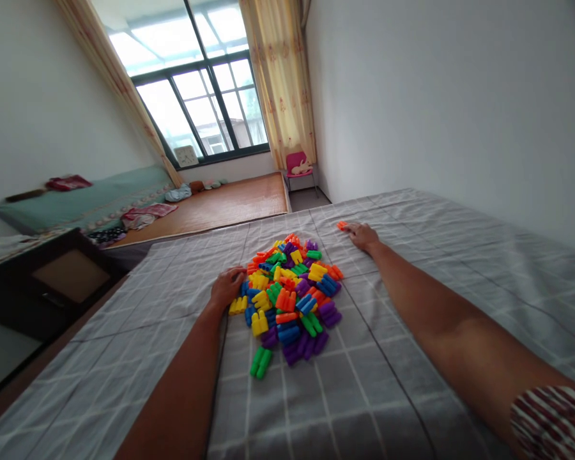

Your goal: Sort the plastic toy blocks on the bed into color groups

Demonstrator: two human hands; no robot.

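Note:
A heap of toy building blocks [285,300] in yellow, orange, green, blue and purple lies on the grey checked bedsheet [364,396]. My left hand [227,285] rests at the heap's left edge, its fingers loosely bent against the outer blocks; nothing shows clearly held in it. Beyond the heap to the right, my right hand [363,237] has its fingertips on an orange block [342,225], close to the sheet and apart from the others. One green block [260,363] lies loose at the near side of the heap.
A dark cabinet [60,281] stands left of the bed. Farther off, a second bed with a brown mat [239,203] holds crumpled clothes near its left side. A pink chair [297,165] stands under the curtain, and a white wall [441,102] borders the right.

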